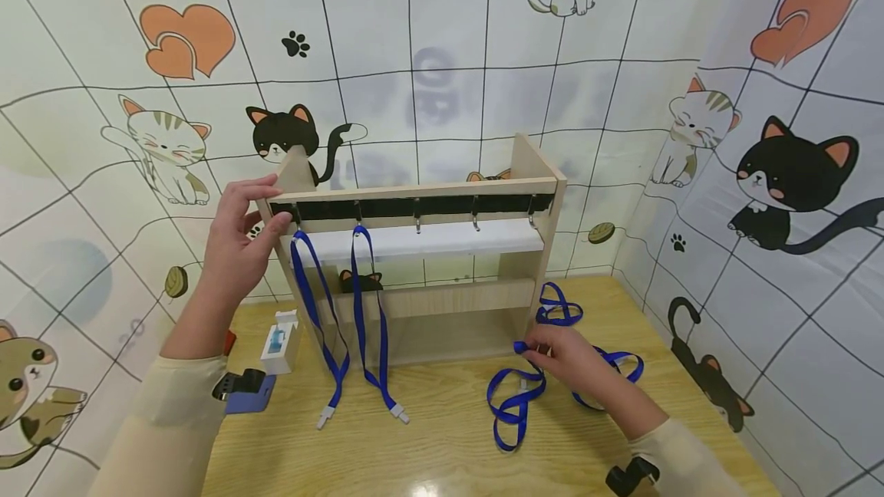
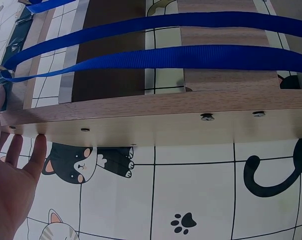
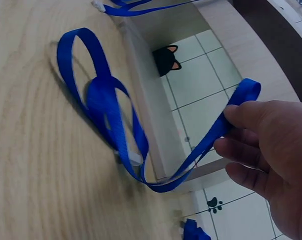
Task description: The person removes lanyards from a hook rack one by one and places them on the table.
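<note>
My left hand (image 1: 238, 240) holds the upper left corner of a wooden shelf rack (image 1: 452, 301). Its thumb is at the front, and its fingers touch the outer side panel, as the left wrist view shows. Two blue lanyards (image 1: 314, 305) with pale clips hang from the left hooks of the rack's black strip (image 1: 387, 209). Low at the rack's right side, my right hand (image 1: 569, 359) pinches the looped end of another blue lanyard (image 3: 210, 137) between thumb and fingers. The rest of that lanyard lies coiled on the table, its clip partly hidden by the strap.
More blue lanyards (image 1: 625, 359) lie on the wooden table (image 1: 442, 443), beside and behind my right hand. Left of the rack stand a small white box (image 1: 279, 347) and a blue item (image 1: 250, 397). A cat-patterned sheet (image 1: 442, 37) surrounds the table.
</note>
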Demonstrator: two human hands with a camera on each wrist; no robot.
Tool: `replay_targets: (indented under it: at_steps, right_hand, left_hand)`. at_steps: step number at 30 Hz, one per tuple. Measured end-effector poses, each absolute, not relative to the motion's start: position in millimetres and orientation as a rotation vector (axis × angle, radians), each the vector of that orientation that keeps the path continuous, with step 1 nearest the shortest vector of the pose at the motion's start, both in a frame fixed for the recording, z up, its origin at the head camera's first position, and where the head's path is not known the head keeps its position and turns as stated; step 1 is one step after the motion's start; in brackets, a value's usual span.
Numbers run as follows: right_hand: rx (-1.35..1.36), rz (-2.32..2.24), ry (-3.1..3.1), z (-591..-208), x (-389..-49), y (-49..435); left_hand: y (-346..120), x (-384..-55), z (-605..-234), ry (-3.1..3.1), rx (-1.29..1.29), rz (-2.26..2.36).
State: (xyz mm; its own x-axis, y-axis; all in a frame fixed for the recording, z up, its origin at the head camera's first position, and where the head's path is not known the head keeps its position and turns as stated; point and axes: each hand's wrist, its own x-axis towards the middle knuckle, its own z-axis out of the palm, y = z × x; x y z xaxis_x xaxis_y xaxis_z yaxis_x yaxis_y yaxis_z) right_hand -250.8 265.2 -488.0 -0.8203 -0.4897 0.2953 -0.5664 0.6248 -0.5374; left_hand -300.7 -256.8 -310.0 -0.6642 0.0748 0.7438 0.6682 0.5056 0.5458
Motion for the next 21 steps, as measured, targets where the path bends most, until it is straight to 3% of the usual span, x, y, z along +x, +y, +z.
replay_targets:
  at_steps: [21]
  right_hand:
    - [0.959,0.984,-2.922,-539.8,-253.2,244.6]
  left_hand:
    - [-255.4,-300.7,-308.9,-2.083,-0.590,-1.166]
